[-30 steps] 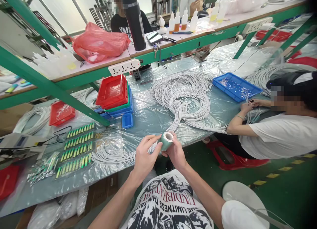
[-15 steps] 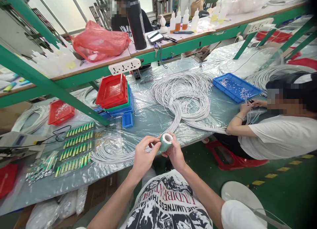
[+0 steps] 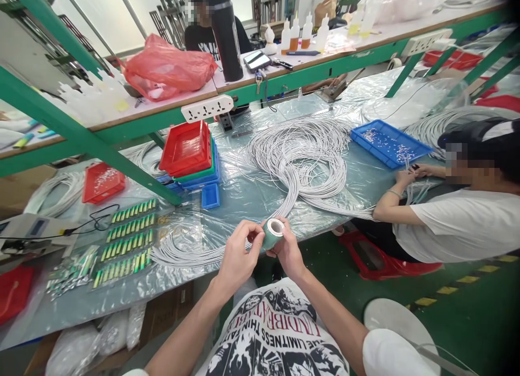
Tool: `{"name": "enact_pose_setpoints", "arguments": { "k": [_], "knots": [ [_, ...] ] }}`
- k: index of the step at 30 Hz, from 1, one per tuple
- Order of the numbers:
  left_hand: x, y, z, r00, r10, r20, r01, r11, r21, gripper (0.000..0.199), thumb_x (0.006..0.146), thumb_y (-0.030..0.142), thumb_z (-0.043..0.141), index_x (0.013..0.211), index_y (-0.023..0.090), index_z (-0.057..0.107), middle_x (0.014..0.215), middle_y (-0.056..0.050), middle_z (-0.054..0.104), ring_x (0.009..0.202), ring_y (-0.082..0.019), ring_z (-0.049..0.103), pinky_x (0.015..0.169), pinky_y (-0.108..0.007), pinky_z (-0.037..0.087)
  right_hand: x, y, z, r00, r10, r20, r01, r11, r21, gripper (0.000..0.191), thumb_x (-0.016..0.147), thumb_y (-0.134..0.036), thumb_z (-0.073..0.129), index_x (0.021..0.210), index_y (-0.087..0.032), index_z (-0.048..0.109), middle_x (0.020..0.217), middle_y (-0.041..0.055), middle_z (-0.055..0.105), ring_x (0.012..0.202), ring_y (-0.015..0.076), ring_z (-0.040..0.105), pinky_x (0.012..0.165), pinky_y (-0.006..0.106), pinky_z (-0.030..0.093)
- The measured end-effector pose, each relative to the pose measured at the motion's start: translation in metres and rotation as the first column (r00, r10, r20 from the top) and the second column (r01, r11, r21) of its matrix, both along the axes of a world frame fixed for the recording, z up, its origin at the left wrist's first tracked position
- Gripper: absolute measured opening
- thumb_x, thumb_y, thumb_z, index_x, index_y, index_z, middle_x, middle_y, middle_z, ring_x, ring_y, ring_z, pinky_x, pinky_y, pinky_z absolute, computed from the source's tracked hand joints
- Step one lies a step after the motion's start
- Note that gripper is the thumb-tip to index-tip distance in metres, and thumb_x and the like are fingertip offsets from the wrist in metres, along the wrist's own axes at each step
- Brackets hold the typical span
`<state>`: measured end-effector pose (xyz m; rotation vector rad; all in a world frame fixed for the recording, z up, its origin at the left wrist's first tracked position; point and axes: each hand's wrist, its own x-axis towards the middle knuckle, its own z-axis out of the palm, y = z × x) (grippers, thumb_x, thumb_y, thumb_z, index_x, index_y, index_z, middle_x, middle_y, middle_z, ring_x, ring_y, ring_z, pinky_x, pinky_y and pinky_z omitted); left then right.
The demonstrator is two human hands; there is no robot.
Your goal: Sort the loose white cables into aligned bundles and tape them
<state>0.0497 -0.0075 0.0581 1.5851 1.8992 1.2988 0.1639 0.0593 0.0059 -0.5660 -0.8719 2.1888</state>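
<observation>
A green roll with a white hollow core (image 3: 273,236) is held near the table's front edge, its open end tilted up. My right hand (image 3: 289,251) is closed around its right side. At the roll's left edge, my left hand (image 3: 242,248) has its thumb and fingertips drawn together in a pinch; what lies between them is too small to tell. Behind my hands a bundle of white cables (image 3: 289,194) runs up into large coils (image 3: 296,137). More white cables (image 3: 182,251) lie left of my left hand, partly hidden by it.
Stacked red, green and blue trays (image 3: 189,151) stand behind a small blue box (image 3: 210,196). Rows of green-yellow pieces (image 3: 125,238) lie to the left. A co-worker (image 3: 455,219) sits at right by a blue tray (image 3: 390,143). A green shelf frame (image 3: 138,129) crosses above the table.
My left hand's fingertips have shifted slightly at the roll's left edge, and its fingers are raised a little. My right hand keeps its hold. The view has tilted slightly.
</observation>
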Motion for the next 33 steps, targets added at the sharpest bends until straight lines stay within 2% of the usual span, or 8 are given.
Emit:
{"name": "enact_pose_setpoints", "arguments": {
  "k": [4, 12, 17, 22, 26, 29, 33],
  "knots": [
    [0.001, -0.002, 0.001, 0.999, 0.041, -0.024, -0.039, 0.993, 0.109, 0.012, 0.089, 0.017, 0.059, 0.100, 0.021, 0.063, 0.096, -0.002, 0.063, 0.081, -0.012, 0.058, 0.074, -0.025, 0.048, -0.001, -0.002, -0.002, 1.000, -0.016, 0.006, 0.016, 1.000, 0.012, 0.039, 0.085, -0.058, 0.056, 0.107, -0.029, 0.043, 0.091, 0.0005, 0.051, 0.064, 0.0161, 0.045, 0.047, 0.022, 0.026],
    [0.010, -0.007, 0.001, 0.992, 0.124, 0.020, -0.126, 0.967, 0.220, 0.010, 0.088, 0.016, 0.061, 0.092, 0.021, 0.069, 0.092, -0.003, 0.067, 0.086, -0.015, 0.064, 0.077, -0.028, 0.052, -0.004, -0.011, 0.004, 1.000, -0.024, -0.014, 0.024, 1.000, -0.004, 0.038, 0.087, -0.058, 0.054, 0.109, -0.030, 0.042, 0.103, 0.0024, 0.056, 0.067, 0.0165, 0.047, 0.047, 0.022, 0.027],
    [0.011, -0.006, 0.003, 0.991, 0.132, 0.023, -0.133, 0.964, 0.231, 0.008, 0.088, 0.017, 0.062, 0.089, 0.021, 0.068, 0.089, -0.003, 0.067, 0.083, -0.015, 0.064, 0.075, -0.028, 0.053, -0.004, -0.015, 0.011, 0.999, -0.051, 0.004, 0.051, 0.999, 0.007, 0.041, 0.084, -0.060, 0.055, 0.108, -0.031, 0.042, 0.103, 0.0026, 0.057, 0.066, 0.0175, 0.048, 0.047, 0.023, 0.027],
    [0.012, -0.006, 0.004, 0.991, 0.134, 0.018, -0.134, 0.955, 0.264, 0.009, 0.089, 0.015, 0.060, 0.088, 0.021, 0.066, 0.089, -0.002, 0.064, 0.083, -0.015, 0.063, 0.076, -0.028, 0.051, -0.003, -0.016, 0.016, 0.998, -0.050, -0.024, 0.051, 0.998, 0.047, 0.036, 0.088, -0.059, 0.052, 0.110, -0.031, 0.042, 0.109, 0.0030, 0.056, 0.067, 0.0166, 0.048, 0.048, 0.024, 0.028],
    [0.012, -0.007, 0.004, 0.993, 0.112, -0.037, -0.097, 0.954, 0.284, 0.010, 0.089, 0.012, 0.057, 0.090, 0.021, 0.063, 0.089, -0.002, 0.063, 0.083, -0.015, 0.062, 0.076, -0.028, 0.051, -0.001, -0.017, 0.017, 0.997, -0.055, -0.047, 0.058, 0.996, 0.074, 0.031, 0.092, -0.055, 0.049, 0.109, -0.031, 0.043, 0.111, 0.0026, 0.055, 0.066, 0.0155, 0.047, 0.049, 0.024, 0.030],
    [0.011, -0.008, 0.004, 0.994, 0.087, -0.061, -0.065, 0.951, 0.303, 0.010, 0.089, 0.012, 0.057, 0.091, 0.020, 0.062, 0.089, -0.002, 0.063, 0.082, -0.014, 0.061, 0.075, -0.028, 0.051, 0.000, -0.019, 0.018, 0.997, -0.043, -0.071, 0.047, 0.998, 0.047, 0.029, 0.092, -0.054, 0.047, 0.109, -0.030, 0.044, 0.110, 0.0026, 0.056, 0.067, 0.0157, 0.048, 0.050, 0.024, 0.031],
    [0.011, -0.009, 0.003, 0.992, 0.125, -0.004, -0.117, 0.936, 0.332, 0.011, 0.087, 0.013, 0.061, 0.093, 0.021, 0.066, 0.090, -0.002, 0.066, 0.084, -0.015, 0.063, 0.075, -0.029, 0.052, 0.001, -0.019, 0.021, 0.998, -0.040, -0.050, 0.041, 0.999, 0.026, 0.032, 0.089, -0.055, 0.051, 0.109, -0.031, 0.044, 0.110, 0.0026, 0.057, 0.070, 0.0179, 0.052, 0.050, 0.024, 0.032]
  ]
}}
